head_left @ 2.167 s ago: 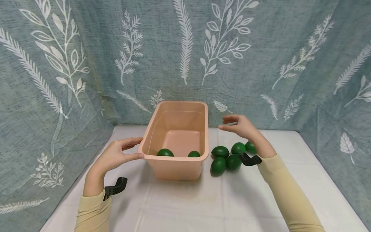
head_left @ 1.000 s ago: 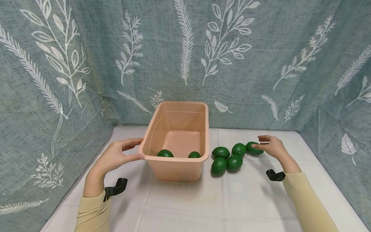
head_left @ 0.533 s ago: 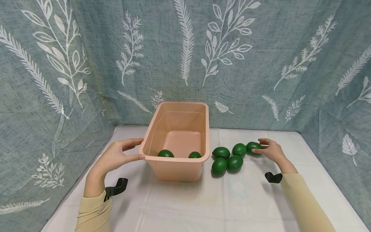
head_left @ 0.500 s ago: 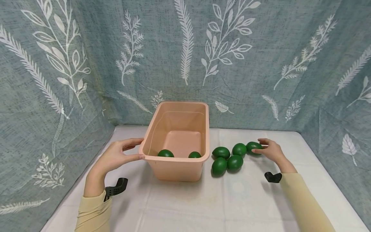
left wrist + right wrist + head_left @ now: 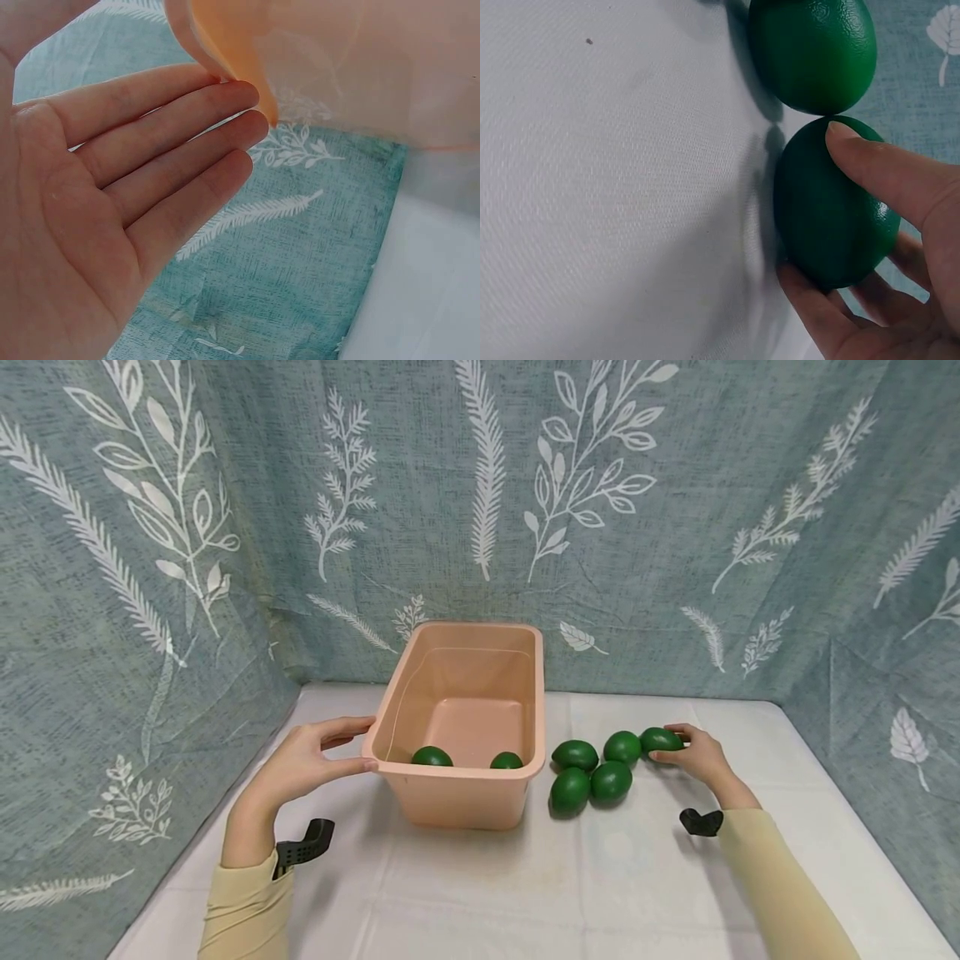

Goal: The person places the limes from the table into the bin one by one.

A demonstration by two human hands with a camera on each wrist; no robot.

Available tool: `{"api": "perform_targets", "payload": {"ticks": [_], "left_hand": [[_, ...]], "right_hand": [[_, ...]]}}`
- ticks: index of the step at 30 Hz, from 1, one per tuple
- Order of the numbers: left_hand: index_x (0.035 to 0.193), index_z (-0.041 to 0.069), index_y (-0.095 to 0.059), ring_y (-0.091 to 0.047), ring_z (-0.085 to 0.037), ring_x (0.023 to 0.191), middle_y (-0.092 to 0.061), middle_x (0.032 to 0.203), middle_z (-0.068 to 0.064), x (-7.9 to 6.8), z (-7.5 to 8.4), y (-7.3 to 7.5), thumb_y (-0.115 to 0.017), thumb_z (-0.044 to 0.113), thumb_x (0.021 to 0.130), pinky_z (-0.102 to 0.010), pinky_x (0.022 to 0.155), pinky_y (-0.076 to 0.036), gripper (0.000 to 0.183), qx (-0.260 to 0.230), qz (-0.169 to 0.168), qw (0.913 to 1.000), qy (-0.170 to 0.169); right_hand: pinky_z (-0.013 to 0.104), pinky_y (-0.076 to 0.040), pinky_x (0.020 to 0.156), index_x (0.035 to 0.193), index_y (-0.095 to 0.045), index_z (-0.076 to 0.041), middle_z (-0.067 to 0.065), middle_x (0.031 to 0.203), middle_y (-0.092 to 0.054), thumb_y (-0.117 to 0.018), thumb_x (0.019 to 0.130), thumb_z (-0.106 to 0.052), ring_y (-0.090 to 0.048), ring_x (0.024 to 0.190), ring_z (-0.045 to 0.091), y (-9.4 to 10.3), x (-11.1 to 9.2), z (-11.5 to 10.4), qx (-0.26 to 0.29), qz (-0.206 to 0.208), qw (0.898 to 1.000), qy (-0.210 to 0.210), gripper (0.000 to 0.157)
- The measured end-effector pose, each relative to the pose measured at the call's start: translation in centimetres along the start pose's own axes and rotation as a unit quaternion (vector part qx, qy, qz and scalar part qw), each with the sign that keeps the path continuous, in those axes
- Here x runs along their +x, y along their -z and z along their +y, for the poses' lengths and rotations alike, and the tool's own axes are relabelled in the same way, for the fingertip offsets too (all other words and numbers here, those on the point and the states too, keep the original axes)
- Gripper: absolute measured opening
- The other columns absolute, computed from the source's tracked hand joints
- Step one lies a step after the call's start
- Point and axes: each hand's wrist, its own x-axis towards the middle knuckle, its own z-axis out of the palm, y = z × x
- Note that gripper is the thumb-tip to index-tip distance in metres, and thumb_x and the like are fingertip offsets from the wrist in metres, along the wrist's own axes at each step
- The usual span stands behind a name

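Observation:
My left hand (image 5: 303, 762) touches the near left corner of a peach plastic bin (image 5: 457, 797). In the left wrist view its fingers (image 5: 161, 124) reach out straight, tips at the bin's rim. Two green limes (image 5: 431, 756) show inside the near end of the bin, partly hidden by the rim. On the right, my right hand (image 5: 697, 758) pinches the rightmost lime (image 5: 660, 741) lying on the table. The right wrist view has the thumb across this lime (image 5: 836, 214) and the fingers curled around its other end. Another lime (image 5: 814, 56) touches its tip.
Several more limes (image 5: 611, 782) lie clustered between the bin and my right hand. A white cloth covers the table (image 5: 480, 893). Teal curtain (image 5: 420, 485) with white leaf prints hangs behind and at both sides.
From above the lime cluster, my right hand has moved right and down to the rightmost lime, and its fingers have closed around it. The left hand stays at the bin.

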Motion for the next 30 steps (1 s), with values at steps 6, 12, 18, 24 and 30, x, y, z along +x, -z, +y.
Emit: {"api": "perform_targets", "payload": {"ticks": [6,12,18,24,30], "left_hand": [[0.133,0.013,-0.056,-0.053,-0.033,0.123,-0.058,0.133,-0.006,0.0,0.1,0.0,-0.075,0.04,0.08,-0.047,0.102,-0.047,0.063,0.0,0.006,1.0,0.001],[0.133,0.012,-0.056,-0.053,-0.033,0.123,-0.057,0.133,-0.007,0.0,0.1,-0.1,-0.075,0.04,0.08,-0.047,0.103,-0.046,0.063,-0.001,0.005,1.0,0.0],[0.133,0.014,-0.056,-0.052,-0.032,0.124,-0.057,0.133,-0.006,0.0,0.0,0.0,-0.075,0.04,0.08,-0.047,0.103,-0.046,0.063,-0.002,0.004,1.0,0.004],[0.134,0.014,-0.055,-0.051,-0.034,0.125,-0.055,0.135,-0.007,-0.1,0.1,0.0,-0.075,0.042,0.08,-0.049,0.103,-0.046,0.065,-0.005,-0.003,0.9999,0.01],[0.134,0.014,-0.055,-0.052,-0.034,0.124,-0.057,0.134,-0.006,0.0,0.1,0.0,-0.075,0.041,0.08,-0.048,0.103,-0.046,0.064,0.0,0.002,1.0,0.006]], "right_hand": [[0.06,-0.042,0.098,0.143,-0.037,0.0,0.034,0.141,-0.034,-0.068,0.086,-0.04,-0.036,0.125,0.051,-0.1,0.0,0.2,0.0,0.014,1.0,-0.005,0.076],[0.06,-0.041,0.099,0.142,-0.039,-0.001,0.034,0.141,-0.036,-0.069,0.083,-0.046,-0.036,0.126,0.05,-0.4,-0.2,0.4,0.015,0.032,0.999,-0.011,0.08],[0.06,-0.042,0.098,0.143,-0.038,-0.003,0.033,0.141,-0.035,-0.069,0.083,-0.049,-0.036,0.126,0.051,-0.2,-0.5,0.3,0.015,0.04,0.999,-0.01,0.081],[0.061,-0.043,0.096,0.143,-0.038,-0.002,0.034,0.14,-0.036,-0.069,0.084,-0.046,-0.037,0.125,0.051,0.5,-1.1,-0.6,0.016,0.05,0.999,0.009,0.08],[0.059,-0.045,0.091,0.142,-0.039,-0.003,0.033,0.139,-0.039,-0.069,0.084,-0.047,-0.04,0.122,0.05,1.3,-1.6,-1.8,0.013,0.062,0.998,0.023,0.079]]}}
